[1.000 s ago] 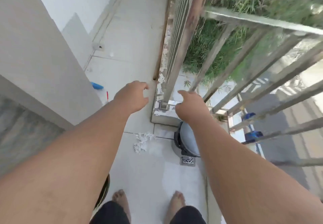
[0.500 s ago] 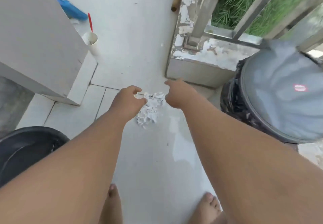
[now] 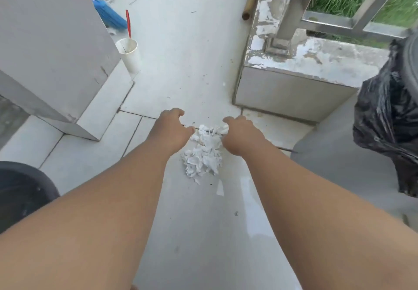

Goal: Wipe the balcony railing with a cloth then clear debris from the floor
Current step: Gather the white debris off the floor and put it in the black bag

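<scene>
A pile of white flaky debris [image 3: 203, 156] lies on the pale tiled floor [image 3: 181, 63]. My left hand [image 3: 172, 129] hangs at the pile's upper left with curled fingers and its thumb touching the flakes; whether it holds any is hidden. At the pile's upper right, my right hand [image 3: 239, 135] curls its fingers round some flakes. The steel railing [image 3: 289, 6] stands on a concrete ledge with peeling paint [image 3: 316, 58] at the upper right. No cloth is in view.
A bin lined with a black bag [image 3: 384, 120] stands at the right. At the lower left is a black basin [image 3: 22, 194]. A white cup [image 3: 129, 52] with a red stick and a blue brush [image 3: 108, 15] sit by the wall corner [image 3: 56, 52].
My view dropped from the railing to the floor. Both hands came down and closed in on the white debris pile from either side; the right hand has taken hold of flakes.
</scene>
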